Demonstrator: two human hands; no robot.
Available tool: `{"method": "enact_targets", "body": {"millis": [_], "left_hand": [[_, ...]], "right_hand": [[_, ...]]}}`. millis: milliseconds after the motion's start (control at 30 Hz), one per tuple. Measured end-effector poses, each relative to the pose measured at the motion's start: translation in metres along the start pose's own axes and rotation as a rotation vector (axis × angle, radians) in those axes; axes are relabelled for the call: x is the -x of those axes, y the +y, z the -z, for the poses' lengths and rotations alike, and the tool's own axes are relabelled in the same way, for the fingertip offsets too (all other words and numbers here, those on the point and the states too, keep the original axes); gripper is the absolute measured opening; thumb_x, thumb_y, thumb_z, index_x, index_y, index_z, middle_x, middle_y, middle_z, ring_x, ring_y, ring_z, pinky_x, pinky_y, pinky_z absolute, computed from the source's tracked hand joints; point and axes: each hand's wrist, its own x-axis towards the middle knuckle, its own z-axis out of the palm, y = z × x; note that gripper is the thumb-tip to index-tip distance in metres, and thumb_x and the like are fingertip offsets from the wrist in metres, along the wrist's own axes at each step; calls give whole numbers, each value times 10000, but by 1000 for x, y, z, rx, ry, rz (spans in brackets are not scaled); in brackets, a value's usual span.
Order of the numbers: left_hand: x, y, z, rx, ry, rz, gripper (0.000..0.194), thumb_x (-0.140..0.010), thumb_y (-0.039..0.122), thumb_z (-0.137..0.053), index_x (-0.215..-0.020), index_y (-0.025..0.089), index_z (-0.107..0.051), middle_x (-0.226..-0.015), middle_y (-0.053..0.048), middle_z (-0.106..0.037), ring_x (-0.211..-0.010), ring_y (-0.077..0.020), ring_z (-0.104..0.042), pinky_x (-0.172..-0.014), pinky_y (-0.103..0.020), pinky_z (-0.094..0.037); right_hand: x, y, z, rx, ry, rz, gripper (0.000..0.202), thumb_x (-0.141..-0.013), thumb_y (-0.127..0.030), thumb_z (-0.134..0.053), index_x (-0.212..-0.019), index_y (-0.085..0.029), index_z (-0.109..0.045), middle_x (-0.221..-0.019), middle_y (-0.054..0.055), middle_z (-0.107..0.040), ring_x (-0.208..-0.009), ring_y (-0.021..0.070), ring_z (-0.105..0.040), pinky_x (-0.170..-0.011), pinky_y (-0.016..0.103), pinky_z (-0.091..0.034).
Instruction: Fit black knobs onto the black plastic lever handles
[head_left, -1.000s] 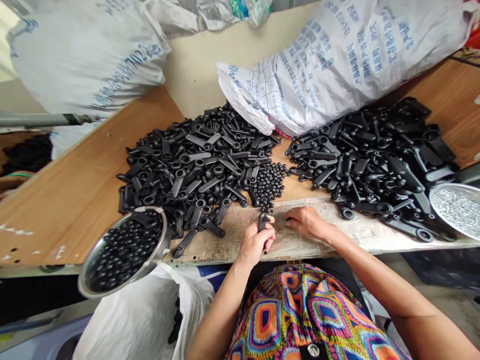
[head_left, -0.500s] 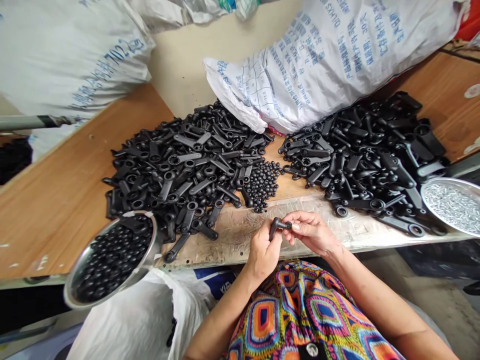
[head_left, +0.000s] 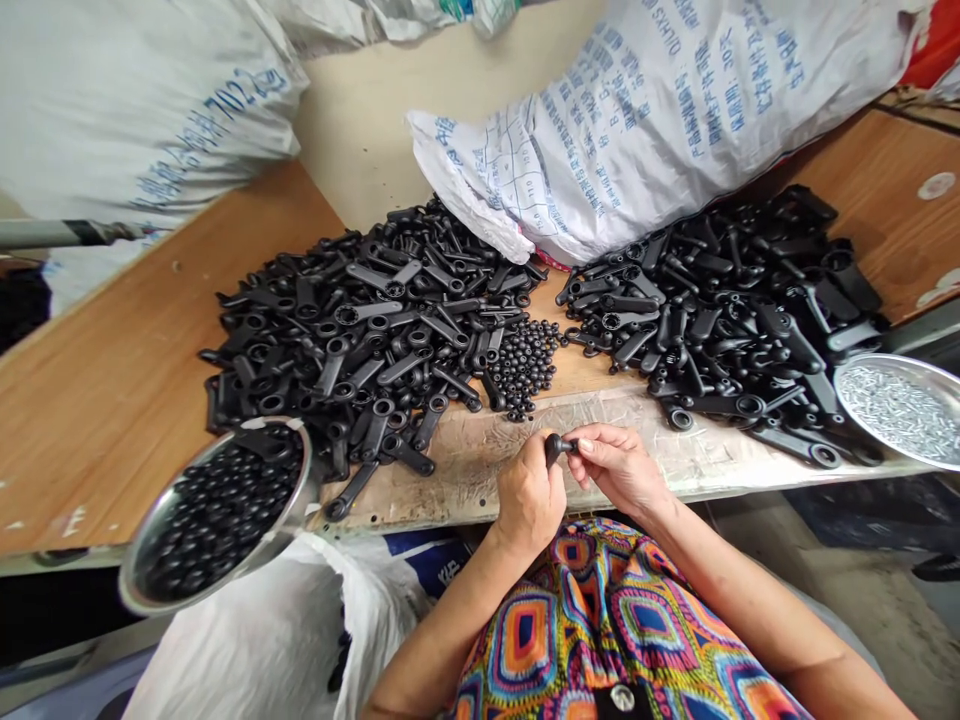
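My left hand (head_left: 527,492) is closed around a black plastic crank handle (head_left: 555,449), mostly hidden in the palm, with its knob end sticking out to the right. At that end, the thumb and fingers of my right hand (head_left: 619,468) pinch the tip; whether a separate small piece is between them, I cannot tell. Both hands are above the front edge of the bench. Just beyond them lies a small heap of round black beads (head_left: 525,357). A large pile of black crank handles (head_left: 367,330) spreads to the left, and another pile (head_left: 720,320) to the right.
A metal bowl of black knobs (head_left: 225,515) stands at the front left edge. On the right, a dish holds small silver pins (head_left: 896,410). A printed white sack (head_left: 600,150) leans behind the piles. Below the left bowl hangs an open white bag (head_left: 255,640).
My left hand has turned the crank handle, so its arm is now mostly hidden in the palm. My right hand still pinches the knob end. The view has shifted slightly.
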Motion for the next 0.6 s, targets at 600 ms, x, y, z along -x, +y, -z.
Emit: {"method": "enact_targets", "body": {"millis": [600], "left_hand": [[-20,-15,-20,-381,-466,-22,231,-818,145,-411,-983,162,-572,-872,-103,-647,-818,-231,-629,-702,-306,-460]], "right_hand": [[-12,-49,20,1071,137,327,323,-835,-397,-535,-1061,-198,-652,-1065,77,-653,-1001,234,-577,-899,377,-431]]}}
